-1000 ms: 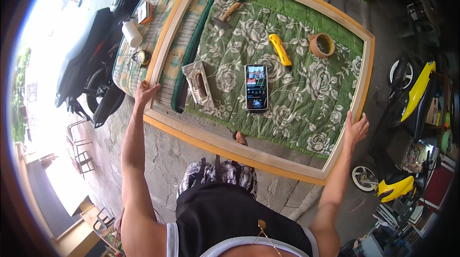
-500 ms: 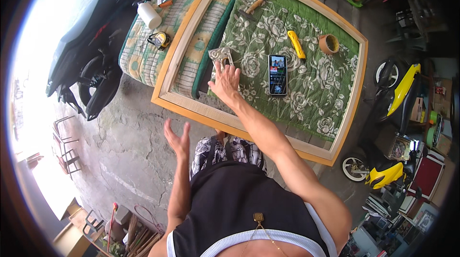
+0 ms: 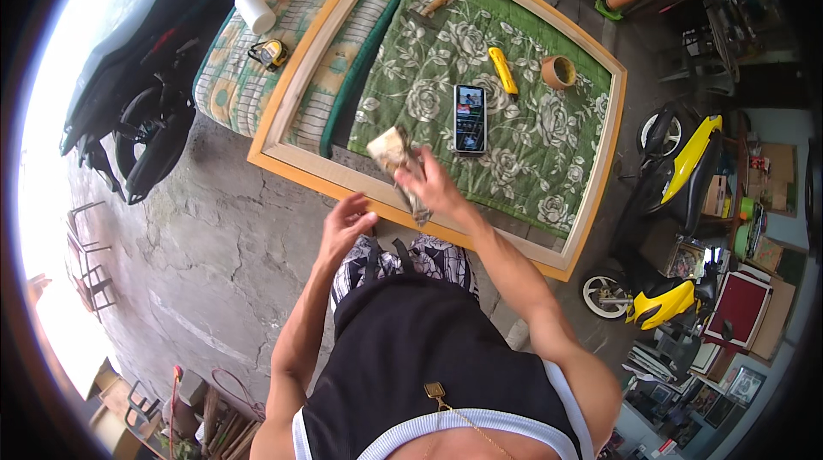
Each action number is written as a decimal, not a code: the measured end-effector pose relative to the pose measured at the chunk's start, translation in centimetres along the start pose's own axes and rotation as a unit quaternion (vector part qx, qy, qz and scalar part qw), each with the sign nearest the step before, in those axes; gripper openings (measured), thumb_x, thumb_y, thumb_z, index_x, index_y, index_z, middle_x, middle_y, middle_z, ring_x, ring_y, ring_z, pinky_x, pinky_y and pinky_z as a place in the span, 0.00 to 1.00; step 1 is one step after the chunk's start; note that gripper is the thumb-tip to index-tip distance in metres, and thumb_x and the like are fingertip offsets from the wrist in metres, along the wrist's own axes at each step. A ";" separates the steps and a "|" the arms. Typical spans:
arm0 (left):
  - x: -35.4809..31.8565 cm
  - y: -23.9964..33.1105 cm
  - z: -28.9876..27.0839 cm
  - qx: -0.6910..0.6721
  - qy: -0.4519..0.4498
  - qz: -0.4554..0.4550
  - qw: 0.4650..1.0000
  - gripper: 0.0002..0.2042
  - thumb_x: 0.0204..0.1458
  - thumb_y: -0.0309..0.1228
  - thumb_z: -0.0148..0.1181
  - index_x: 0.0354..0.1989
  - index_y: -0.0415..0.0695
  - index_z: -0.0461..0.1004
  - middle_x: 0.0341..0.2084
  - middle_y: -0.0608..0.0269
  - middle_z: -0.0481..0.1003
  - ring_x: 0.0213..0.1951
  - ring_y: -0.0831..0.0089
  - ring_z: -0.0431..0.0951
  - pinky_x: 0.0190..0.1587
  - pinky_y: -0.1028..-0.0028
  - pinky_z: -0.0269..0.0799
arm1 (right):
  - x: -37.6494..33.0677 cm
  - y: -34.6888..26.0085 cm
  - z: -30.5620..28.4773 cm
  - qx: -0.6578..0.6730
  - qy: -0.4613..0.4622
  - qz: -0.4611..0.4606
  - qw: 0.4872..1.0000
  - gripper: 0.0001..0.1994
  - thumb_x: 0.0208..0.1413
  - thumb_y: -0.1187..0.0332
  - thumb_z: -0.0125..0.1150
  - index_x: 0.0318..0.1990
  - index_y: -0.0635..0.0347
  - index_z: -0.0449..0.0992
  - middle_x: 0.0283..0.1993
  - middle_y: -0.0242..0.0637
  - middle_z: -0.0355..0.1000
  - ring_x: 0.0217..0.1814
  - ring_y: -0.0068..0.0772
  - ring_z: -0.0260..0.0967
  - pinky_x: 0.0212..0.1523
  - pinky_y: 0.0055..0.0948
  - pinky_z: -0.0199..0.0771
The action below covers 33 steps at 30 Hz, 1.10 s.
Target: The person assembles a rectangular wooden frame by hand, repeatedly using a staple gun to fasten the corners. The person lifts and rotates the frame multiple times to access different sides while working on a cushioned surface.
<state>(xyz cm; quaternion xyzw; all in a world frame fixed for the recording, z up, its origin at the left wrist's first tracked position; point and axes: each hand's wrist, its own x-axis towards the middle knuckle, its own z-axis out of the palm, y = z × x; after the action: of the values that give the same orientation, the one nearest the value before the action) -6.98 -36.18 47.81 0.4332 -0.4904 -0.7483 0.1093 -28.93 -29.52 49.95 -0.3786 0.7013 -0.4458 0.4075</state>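
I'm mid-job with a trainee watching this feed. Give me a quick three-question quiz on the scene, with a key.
1. Which hand holds the silvery metal staple gun?
2. True or false: the rectangular phone with a lit screen lies on the green quilted cloth with pale roses.
3. Fill in, as pictured: the round brown tape roll lies to the ____ of the slim yellow plastic cutter.

Key:
1. The right hand.
2. True.
3. Right.
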 end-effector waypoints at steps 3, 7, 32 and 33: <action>-1.0 -1.2 8.3 -0.225 -0.134 -0.075 0.962 0.41 0.45 0.45 0.68 0.63 0.41 0.53 0.55 0.54 0.65 0.57 0.61 0.66 0.57 0.61 0.64 | -6.0 -0.1 -1.8 0.019 -0.063 0.014 0.998 0.21 0.53 0.58 0.61 0.46 0.63 0.64 0.37 0.49 0.74 0.39 0.41 0.75 0.39 0.35 0.72; -1.9 -4.8 18.5 -0.347 -0.046 -0.056 0.935 0.23 0.48 0.34 0.65 0.50 0.42 0.63 0.40 0.62 0.71 0.44 0.69 0.73 0.48 0.66 0.70 | -12.2 3.2 -7.0 -0.064 -0.021 -0.140 0.988 0.16 0.48 0.69 0.64 0.44 0.63 0.69 0.31 0.47 0.73 0.33 0.46 0.73 0.34 0.36 0.72; -10.8 -12.8 44.2 -0.308 0.043 -0.042 0.950 0.32 0.41 0.16 0.63 0.54 0.46 0.53 0.41 0.60 0.67 0.41 0.69 0.74 0.42 0.69 0.74 | -29.6 11.0 -27.0 -0.125 -0.191 -0.013 0.974 0.20 0.50 0.70 0.58 0.51 0.69 0.69 0.39 0.57 0.73 0.42 0.57 0.72 0.42 0.41 0.73; -11.0 -12.7 44.8 -0.303 0.038 -0.045 0.951 0.32 0.41 0.16 0.63 0.54 0.46 0.53 0.41 0.60 0.67 0.41 0.69 0.74 0.41 0.70 0.74 | -30.1 11.2 -27.5 -0.118 -0.191 -0.011 0.974 0.20 0.50 0.70 0.57 0.51 0.68 0.68 0.39 0.58 0.73 0.43 0.58 0.71 0.42 0.42 0.72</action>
<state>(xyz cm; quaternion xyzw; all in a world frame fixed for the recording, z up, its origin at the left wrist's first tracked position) -30.93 5.20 49.68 0.4291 -0.2164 -0.8489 0.2199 -44.36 9.62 53.92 -0.5102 0.6537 -0.2840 0.4814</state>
